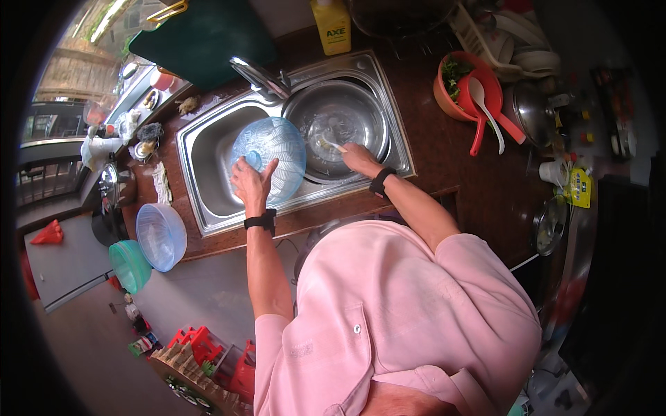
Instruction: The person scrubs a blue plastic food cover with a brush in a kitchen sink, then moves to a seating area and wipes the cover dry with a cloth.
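Observation:
My left hand (pixel 252 183) grips a translucent blue plastic lid or bowl (pixel 283 156) by its small knob or base, tilted over the left sink basin (pixel 208 171) and the divider. My right hand (pixel 360 158) is closed on the handle of a small brush (pixel 333 144), whose bristles are over a large stainless steel bowl (pixel 382 117) in the right basin. Some water lies in that bowl. A chrome faucet (pixel 260 78) stands behind the sink, between the two basins.
A clear blue plastic bowl (pixel 161 236) and green bowls (pixel 129 266) stand at the counter's left edge. Behind are a green cutting board (pixel 208 47) and a yellow detergent bottle (pixel 333 31). At right are a red colander (pixel 452 106) with greens, a white spoon (pixel 486 112) and a dish rack (pixel 481 47).

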`<control>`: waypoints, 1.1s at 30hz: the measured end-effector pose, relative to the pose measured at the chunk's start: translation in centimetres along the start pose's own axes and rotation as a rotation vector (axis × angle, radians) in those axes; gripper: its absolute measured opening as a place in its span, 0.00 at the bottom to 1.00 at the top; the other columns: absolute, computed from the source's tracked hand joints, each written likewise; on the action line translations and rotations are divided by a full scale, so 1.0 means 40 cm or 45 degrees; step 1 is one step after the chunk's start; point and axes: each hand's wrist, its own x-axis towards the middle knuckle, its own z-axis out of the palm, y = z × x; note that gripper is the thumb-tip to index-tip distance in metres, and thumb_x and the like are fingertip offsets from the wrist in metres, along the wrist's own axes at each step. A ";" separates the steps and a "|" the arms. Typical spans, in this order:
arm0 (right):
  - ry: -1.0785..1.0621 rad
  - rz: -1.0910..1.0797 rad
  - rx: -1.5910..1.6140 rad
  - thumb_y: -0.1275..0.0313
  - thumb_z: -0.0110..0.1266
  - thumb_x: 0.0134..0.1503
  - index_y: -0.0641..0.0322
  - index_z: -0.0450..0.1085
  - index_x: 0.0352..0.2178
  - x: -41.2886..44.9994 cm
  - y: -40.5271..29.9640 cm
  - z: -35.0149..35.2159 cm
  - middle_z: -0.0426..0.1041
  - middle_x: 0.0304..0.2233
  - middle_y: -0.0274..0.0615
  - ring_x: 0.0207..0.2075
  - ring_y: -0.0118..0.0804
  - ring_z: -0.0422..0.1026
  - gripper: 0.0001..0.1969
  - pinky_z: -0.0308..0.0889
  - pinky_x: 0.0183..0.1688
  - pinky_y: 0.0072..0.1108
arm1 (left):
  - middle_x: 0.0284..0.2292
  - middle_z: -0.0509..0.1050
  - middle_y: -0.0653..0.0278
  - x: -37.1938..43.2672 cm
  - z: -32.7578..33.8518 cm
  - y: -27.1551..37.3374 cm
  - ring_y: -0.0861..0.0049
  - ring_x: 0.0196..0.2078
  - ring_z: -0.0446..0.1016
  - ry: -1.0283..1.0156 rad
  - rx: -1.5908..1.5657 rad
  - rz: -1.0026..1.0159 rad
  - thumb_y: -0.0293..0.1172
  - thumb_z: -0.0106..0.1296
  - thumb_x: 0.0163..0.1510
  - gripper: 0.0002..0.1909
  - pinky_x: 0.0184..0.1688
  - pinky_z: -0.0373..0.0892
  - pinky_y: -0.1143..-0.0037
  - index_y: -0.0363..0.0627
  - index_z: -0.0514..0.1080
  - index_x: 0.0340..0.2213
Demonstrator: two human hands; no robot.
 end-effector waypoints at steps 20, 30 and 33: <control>0.087 -0.342 0.020 0.68 0.46 0.58 0.64 0.63 0.38 -0.040 -0.005 0.102 0.72 0.27 0.63 0.32 0.66 0.71 0.10 0.65 0.34 0.47 | 0.55 0.59 0.42 0.008 -0.003 -0.004 0.44 0.56 0.58 -0.009 -0.012 -0.003 0.62 0.62 0.39 0.52 0.49 0.62 0.48 0.35 0.58 0.54; -0.086 -0.068 -0.100 0.72 0.44 0.55 0.68 0.63 0.43 -0.018 -0.017 0.065 0.74 0.33 0.61 0.36 0.62 0.73 0.15 0.66 0.37 0.46 | 0.54 0.59 0.42 0.013 -0.012 0.016 0.43 0.55 0.59 -0.030 0.006 -0.108 0.63 0.61 0.39 0.51 0.48 0.62 0.47 0.36 0.58 0.54; 0.207 0.110 -0.110 0.72 0.42 0.56 0.66 0.68 0.40 -0.022 -0.020 0.015 0.74 0.34 0.59 0.39 0.60 0.73 0.13 0.66 0.39 0.43 | 0.55 0.58 0.42 0.008 0.001 -0.007 0.43 0.56 0.58 -0.045 -0.027 -0.092 0.61 0.62 0.39 0.51 0.50 0.61 0.47 0.37 0.57 0.55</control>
